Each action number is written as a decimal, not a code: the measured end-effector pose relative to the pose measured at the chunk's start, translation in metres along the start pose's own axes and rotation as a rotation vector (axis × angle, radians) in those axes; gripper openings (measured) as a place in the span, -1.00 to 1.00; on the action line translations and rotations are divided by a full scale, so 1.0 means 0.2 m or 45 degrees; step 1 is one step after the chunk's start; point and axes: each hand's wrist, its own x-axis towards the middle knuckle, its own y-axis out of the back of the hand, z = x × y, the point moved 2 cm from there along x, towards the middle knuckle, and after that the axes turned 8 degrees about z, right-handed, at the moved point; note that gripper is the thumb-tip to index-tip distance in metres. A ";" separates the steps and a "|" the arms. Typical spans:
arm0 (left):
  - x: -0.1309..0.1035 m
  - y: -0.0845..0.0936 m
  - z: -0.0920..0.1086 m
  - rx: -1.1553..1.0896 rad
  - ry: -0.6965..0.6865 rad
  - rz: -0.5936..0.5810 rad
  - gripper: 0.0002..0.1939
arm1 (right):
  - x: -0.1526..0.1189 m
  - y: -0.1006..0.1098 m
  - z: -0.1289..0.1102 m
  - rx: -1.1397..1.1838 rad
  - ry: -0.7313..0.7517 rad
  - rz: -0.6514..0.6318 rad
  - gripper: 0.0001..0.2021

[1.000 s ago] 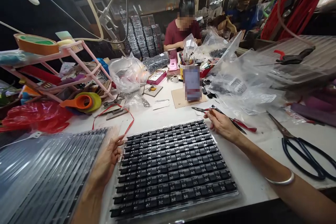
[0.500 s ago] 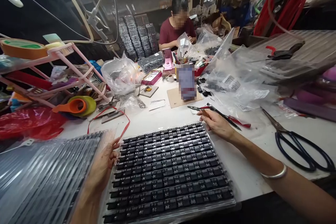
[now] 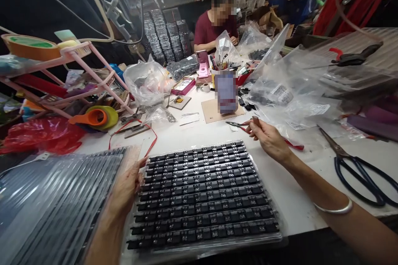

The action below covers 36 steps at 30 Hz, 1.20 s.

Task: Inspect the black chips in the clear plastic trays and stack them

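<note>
The clear tray [image 3: 242, 242] of black parts [image 3: 202, 192] is supported on the white table [image 3: 298, 205]; its left edge is touched by the left hand [image 3: 129, 184], whose grip cannot be determined; the right hand [image 3: 269, 137] is held beyond the far right corner, near pliers [image 3: 234, 124], fingers curled, closure indeterminable.

Hands [image 3: 128, 185] by filled tray [image 3: 236, 243]

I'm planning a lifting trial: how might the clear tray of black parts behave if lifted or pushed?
The clear tray may flex if lifted by one side, since its plastic looks thin. Rows of black parts fill it, so it is probably heavier than bare plastic. Pushed, it would probably slide rather than tip, being broad and low.
</note>
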 end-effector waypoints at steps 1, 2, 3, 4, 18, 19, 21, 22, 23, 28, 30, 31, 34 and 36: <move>0.00 0.00 0.00 0.018 -0.024 0.010 -0.27 | 0.00 0.01 0.00 0.006 -0.003 0.019 -0.51; -0.01 -0.01 0.01 0.032 -0.047 0.020 -0.27 | 0.00 0.01 0.00 -0.001 -0.001 0.047 -0.49; -0.01 -0.01 0.01 0.040 -0.070 0.030 -0.27 | 0.00 0.02 -0.01 -0.016 0.006 0.076 -0.48; -0.01 -0.01 0.01 0.046 -0.087 0.037 -0.28 | 0.00 0.03 -0.01 -0.029 0.017 0.108 -0.47; 0.01 0.00 0.00 0.094 -0.073 0.076 -0.32 | 0.03 -0.01 0.01 0.507 -0.109 0.006 -0.49; 0.02 0.01 -0.01 0.109 -0.107 0.093 -0.34 | 0.03 -0.01 0.02 0.496 -0.089 0.021 -0.50; 0.03 0.04 0.01 0.169 -0.209 0.192 -0.39 | 0.04 -0.02 0.02 0.481 -0.061 0.050 -0.51; 0.02 0.06 0.04 0.221 -0.268 0.257 -0.42 | 0.04 -0.02 0.03 0.480 -0.053 0.064 -0.52; 0.00 0.07 0.08 0.288 -0.334 0.312 -0.46 | 0.04 -0.02 0.03 0.480 -0.047 0.076 -0.52; -0.20 -0.01 0.35 0.656 -0.817 0.156 -0.57 | 0.05 -0.02 0.02 0.485 -0.025 0.116 -0.54; -0.28 -0.12 0.43 0.739 -0.995 0.001 -0.58 | 0.05 -0.02 0.02 0.485 -0.021 0.114 -0.55; -0.31 -0.18 0.46 0.780 -1.058 -0.083 -0.58 | 0.05 -0.02 0.02 0.484 -0.019 0.109 -0.56; -0.39 -0.41 0.48 0.951 -1.177 -0.386 -0.58 | 0.05 -0.02 0.01 0.480 -0.012 0.096 -0.59; -0.42 -0.57 0.46 1.103 -1.255 -0.595 -0.54 | 0.05 -0.02 0.01 0.476 -0.007 0.096 -0.61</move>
